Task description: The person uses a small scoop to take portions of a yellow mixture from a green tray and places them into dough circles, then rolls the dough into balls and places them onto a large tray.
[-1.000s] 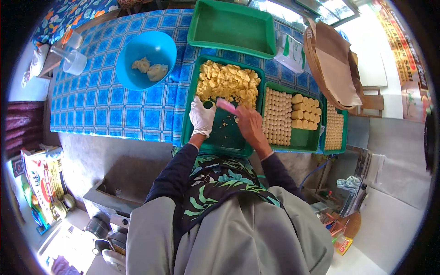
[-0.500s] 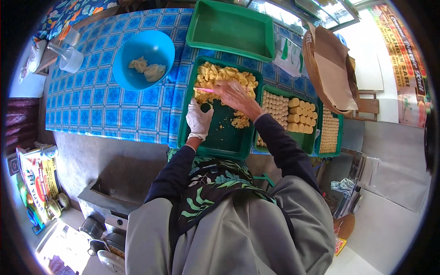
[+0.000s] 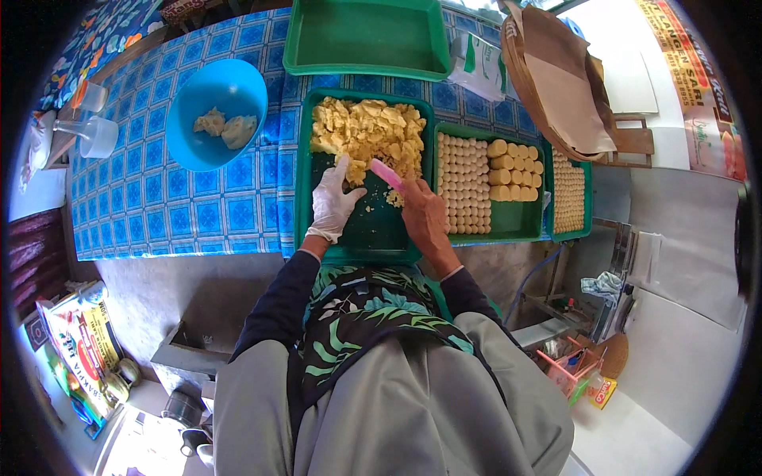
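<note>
My left hand point(image 3: 332, 202), in a white glove, rests at the lower edge of crumbly yellow dough point(image 3: 367, 125) in a green tray point(image 3: 304, 224), thumb and index finger spread around some of it. My bare right hand point(image 3: 425, 216) grips a flat pink tool point(image 3: 386, 176) angled into the dough beside my left hand. Loose crumbs lie on the tray's dark bottom. Just right of this tray sits another green tray point(image 3: 512, 218) with rows of small pale rounds point(image 3: 463, 178) and larger yellow cylinders point(image 3: 512, 170).
A blue bowl point(image 3: 186, 143) with pale dough lumps and plastic pitchers point(image 3: 99, 136) sit left. A green tray point(image 3: 365, 47), white package point(image 3: 476, 67) and round woven tray point(image 3: 548, 103) with paper are at the back. A third tray point(image 3: 570, 202) of rounds stands far right.
My right hand swung up-left over the dough, then came back down to the right with the pink tool. My left hand's index finger now points up into the dough. The view shifted slightly.
</note>
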### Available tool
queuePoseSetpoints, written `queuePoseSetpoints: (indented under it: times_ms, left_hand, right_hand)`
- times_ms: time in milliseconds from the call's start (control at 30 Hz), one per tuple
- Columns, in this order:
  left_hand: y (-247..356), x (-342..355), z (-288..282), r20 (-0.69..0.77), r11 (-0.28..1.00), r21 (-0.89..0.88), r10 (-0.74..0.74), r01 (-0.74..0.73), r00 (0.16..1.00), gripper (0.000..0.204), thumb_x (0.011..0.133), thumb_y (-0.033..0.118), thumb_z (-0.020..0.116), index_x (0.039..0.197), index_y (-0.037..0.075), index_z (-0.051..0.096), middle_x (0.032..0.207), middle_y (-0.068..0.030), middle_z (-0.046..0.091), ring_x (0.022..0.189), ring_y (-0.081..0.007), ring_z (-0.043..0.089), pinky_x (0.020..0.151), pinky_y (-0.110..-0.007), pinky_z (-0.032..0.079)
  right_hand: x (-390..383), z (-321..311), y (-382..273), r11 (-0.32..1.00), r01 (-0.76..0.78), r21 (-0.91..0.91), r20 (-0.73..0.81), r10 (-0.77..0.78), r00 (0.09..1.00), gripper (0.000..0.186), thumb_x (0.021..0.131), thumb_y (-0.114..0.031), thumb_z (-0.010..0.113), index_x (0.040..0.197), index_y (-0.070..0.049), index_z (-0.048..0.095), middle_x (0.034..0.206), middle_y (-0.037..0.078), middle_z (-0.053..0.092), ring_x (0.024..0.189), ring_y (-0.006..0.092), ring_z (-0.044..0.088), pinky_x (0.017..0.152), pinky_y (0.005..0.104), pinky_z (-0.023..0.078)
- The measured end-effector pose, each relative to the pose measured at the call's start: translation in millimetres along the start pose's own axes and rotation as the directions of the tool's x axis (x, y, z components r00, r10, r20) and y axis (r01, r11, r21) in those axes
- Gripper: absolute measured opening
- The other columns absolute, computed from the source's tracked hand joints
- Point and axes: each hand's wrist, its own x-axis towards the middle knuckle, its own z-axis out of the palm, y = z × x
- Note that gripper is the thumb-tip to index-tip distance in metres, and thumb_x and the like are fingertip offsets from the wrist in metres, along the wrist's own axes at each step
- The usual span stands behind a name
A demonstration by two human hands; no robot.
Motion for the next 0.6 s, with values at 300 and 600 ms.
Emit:
queuePoseSetpoints:
  times_ms: [300, 600]
  left_hand:
    - [-13.3, 11.0, 22.3, -0.171, 0.970, -0.175, -0.197, 0.167, 0.965, 0.020, 0.071, 0.017, 0.081, 0.082, 0.004, 0.071, 0.082, -0.0109, 0.070, 0.075, -0.0266, 0.067, 0.070, -0.035, 0.053]
    - [-12.6, 19.7, 14.4, -0.022, 0.906, -0.270, -0.343, 0.325, 0.939, 0.029, 0.069, 0.005, 0.074, 0.089, 0.004, 0.053, 0.081, -0.0130, 0.068, 0.079, -0.0310, 0.067, 0.071, -0.039, 0.052]
  right_hand:
    - [16.4, 23.2, -12.1, 0.992, 0.064, -0.111, 0.064, -0.057, 0.996, 0.024, 0.078, 0.001, 0.058, 0.101, 0.000, 0.056, 0.084, 0.017, 0.062, 0.067, 0.0358, 0.063, 0.056, 0.0440, 0.050]
    - [18.8, 31.0, -23.0, 0.993, 0.028, -0.115, 0.380, 0.018, 0.925, 0.065, 0.077, 0.001, 0.053, 0.136, -0.027, 0.049, 0.083, 0.022, 0.066, 0.076, 0.0403, 0.065, 0.064, 0.0493, 0.048]
